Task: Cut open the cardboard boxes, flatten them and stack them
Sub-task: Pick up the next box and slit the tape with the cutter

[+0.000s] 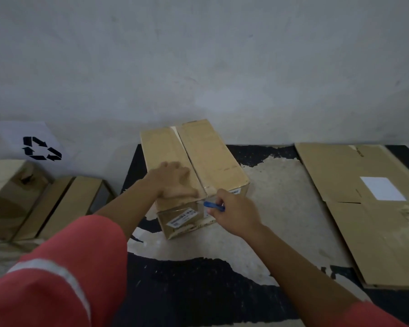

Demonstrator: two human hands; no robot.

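A closed brown cardboard box (210,156) stands on the worn black table (198,286) in the middle, its top seam taped. My left hand (172,180) lies flat on the left top flap near the front edge and presses on it. My right hand (234,213) grips a blue cutter (214,206) whose tip sits at the front top edge of the box, by the end of the seam. A flattened cardboard sheet (364,208) with a white label lies on the table to the right.
To the left, off the table, stand more cardboard boxes (12,197) and narrow boxes (64,206). A white sheet with a black recycling sign (41,148) leans on the grey wall behind them. The wall runs right behind the table.
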